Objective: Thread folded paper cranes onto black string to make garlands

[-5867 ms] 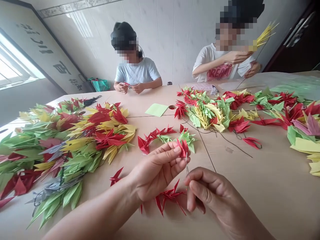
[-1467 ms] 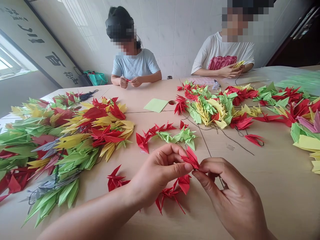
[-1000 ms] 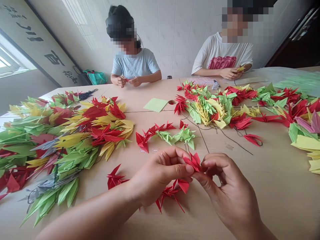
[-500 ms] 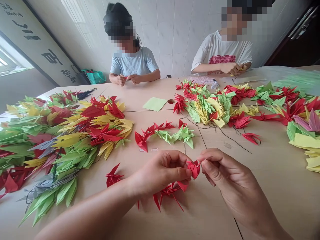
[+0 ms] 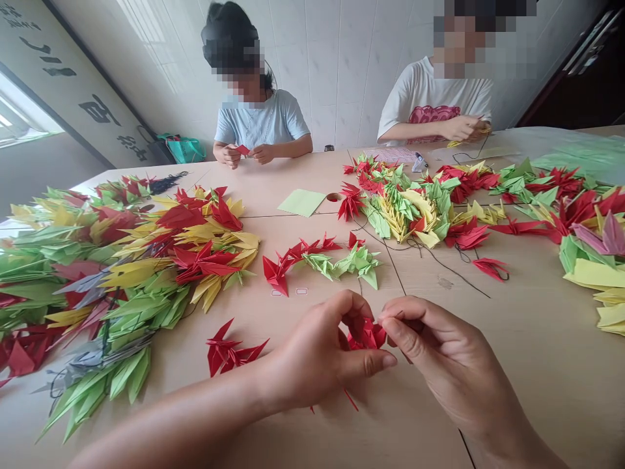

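The hands [image 5: 319,348] [image 5: 442,345] obscure which way the red folded paper [image 5: 370,333] points.

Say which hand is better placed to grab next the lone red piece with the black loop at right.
Probably the right hand: it is nearer that red piece, though it may be pinching something too small to tell. The left hand is farther off and holds folded red paper.

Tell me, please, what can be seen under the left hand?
Thin red paper tips stick out below the left hand, over the table. What they belong to is covered by the hand, so its full shape cannot be seen.
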Available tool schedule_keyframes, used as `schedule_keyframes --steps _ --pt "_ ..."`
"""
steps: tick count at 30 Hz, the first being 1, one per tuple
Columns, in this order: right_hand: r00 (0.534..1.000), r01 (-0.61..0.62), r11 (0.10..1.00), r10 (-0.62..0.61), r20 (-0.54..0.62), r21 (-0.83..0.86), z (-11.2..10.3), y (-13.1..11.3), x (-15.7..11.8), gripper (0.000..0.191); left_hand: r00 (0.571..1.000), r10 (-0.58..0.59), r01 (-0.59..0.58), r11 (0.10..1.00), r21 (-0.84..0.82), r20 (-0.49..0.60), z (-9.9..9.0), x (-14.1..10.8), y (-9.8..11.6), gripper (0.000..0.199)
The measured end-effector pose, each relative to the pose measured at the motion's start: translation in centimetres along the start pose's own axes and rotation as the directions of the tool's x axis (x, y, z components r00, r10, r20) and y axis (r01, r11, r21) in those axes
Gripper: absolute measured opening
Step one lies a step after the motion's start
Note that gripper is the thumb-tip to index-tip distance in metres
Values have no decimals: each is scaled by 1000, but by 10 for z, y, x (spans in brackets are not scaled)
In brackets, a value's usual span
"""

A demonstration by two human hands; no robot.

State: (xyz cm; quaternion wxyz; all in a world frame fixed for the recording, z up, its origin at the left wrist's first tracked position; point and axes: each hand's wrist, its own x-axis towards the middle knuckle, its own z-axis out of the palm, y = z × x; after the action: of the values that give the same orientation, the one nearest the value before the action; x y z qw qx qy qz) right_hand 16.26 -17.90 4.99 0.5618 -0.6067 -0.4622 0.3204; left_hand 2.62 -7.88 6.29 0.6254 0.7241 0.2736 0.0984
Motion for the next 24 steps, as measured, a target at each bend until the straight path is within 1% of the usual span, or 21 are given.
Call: schedule_keyframes --steps 2,5,8,11,14,17,20,24 --pt "1000 -2 1000 2 -13 0 -1 0 0 13 1000 20 -19 998 58 -21 0 1 2 25" --pt "1000 -1 1000 1 -30 -4 -1 1 1 12 998 61 -60 990 124 -9 -1 1 7 18" --pt "999 8 1000 -9 -47 -28 -2 3 2 13 995 100 -99 980 175 5 -2 1 9 18" --pt "996 8 998 -13 -90 -66 -2 5 2 14 994 109 -108 969 224 10 -4 0 10 17" --pt "991 24 995 -35 -126 -92 -2 6 2 15 993 119 -117 961 250 7 -6 0 11 14" --pt "990 24 996 -36 -135 -87 -3 8 2 17 991 132 -131 961 245 13 -8 1 12 11" --pt "987 2 1000 -2 -162 -3 -5 9 2 16 993 113 -113 957 268 14 -9 1 11 14" --pt "967 12 973 47 -250 229 -10 11 4 18 998 61 -60 956 286 5 -9 3 7 27"
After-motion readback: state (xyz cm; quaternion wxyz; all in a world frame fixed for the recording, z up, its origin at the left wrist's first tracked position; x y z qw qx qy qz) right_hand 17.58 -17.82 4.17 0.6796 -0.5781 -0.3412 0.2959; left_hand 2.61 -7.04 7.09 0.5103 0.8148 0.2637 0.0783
